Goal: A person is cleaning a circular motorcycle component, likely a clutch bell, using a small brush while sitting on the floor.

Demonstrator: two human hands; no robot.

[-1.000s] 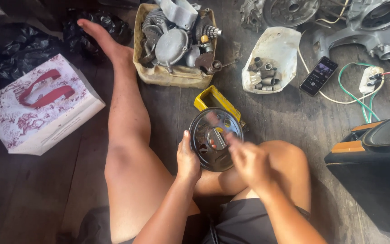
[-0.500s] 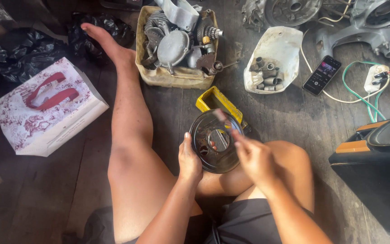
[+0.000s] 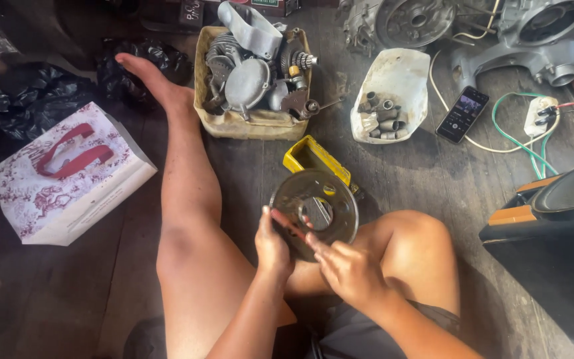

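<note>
My left hand grips the lower left edge of a round metal disc, fingers curled behind it and thumb on its face, holding it tilted up over my lap. My right hand sits just below the disc, its fingers pinching a thin reddish tool whose tip lies across the disc's face near the centre hole. Just beyond the disc lies a yellow box on the wooden floor. Farther out from my fingers stands a basket of engine parts, with a white tray of small metal sleeves and a phone to its right.
</note>
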